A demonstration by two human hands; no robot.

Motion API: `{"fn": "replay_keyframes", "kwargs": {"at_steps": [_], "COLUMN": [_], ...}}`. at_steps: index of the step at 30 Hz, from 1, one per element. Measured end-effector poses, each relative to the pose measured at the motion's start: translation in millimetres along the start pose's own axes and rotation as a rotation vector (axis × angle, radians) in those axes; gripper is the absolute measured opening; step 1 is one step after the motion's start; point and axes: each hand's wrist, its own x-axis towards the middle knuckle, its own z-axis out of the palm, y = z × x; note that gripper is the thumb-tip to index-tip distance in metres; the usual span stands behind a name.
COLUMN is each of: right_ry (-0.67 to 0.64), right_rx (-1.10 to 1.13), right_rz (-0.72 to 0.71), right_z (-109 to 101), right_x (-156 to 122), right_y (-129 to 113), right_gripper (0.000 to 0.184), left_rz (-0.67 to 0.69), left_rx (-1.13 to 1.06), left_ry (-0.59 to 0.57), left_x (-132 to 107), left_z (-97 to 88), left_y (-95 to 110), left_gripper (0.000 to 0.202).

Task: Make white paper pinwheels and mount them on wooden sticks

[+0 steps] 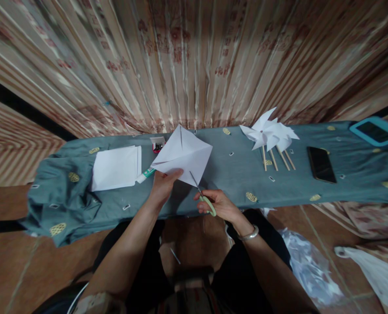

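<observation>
My left hand (163,187) pinches the near edge of a creased white paper square (182,152) and holds it up over the cloth-covered bench. My right hand (218,205) grips green-handled scissors (203,196). Their blades point up and left at the paper's lower corner. A silver bangle sits on my right wrist. A stack of white paper sheets (115,168) lies left of my left hand, and a green and white glue stick (146,175) peeks out beside it.
Finished white paper pinwheels (269,133) on wooden sticks lie to the right on the grey-green cloth (233,174). Further right are a black phone (321,164) and a blue-framed tablet (375,131). A patterned curtain hangs behind. Plastic bags (307,261) lie on the floor at right.
</observation>
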Motion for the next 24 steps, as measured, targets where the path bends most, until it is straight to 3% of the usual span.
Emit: {"fn": "replay_keyframes", "kwargs": {"at_steps": [24], "right_ry": [0.027], "right_rx": [0.035], "right_rz": [-0.017], "right_z": [0.6], "right_x": [1.0], "right_y": [-0.1], "right_gripper": [0.040], "left_rz": [0.018], "left_rx": [0.080], "left_ry": [-0.023], "left_x": [-7.2], "left_z": [3.0], "left_y": [1.4], "left_gripper": [0.028]}}
